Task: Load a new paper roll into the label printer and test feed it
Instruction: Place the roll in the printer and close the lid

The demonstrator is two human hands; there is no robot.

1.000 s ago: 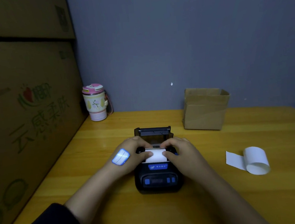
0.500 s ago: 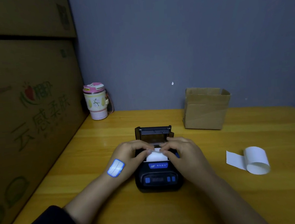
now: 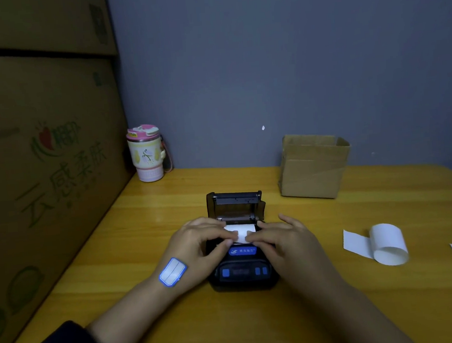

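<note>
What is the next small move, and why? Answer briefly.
Probably draw the free end forward over the front lip of the label printer. The lid stands open behind, the paper roll lies in the bay, and the left hand and right hand pinch its white leading edge just at the opening, so the lid can then shut on it.

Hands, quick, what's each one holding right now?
Left hand: pinches the left edge of the paper roll in the open label printer.
Right hand: pinches the paper roll's right edge, other fingers spread.
</note>
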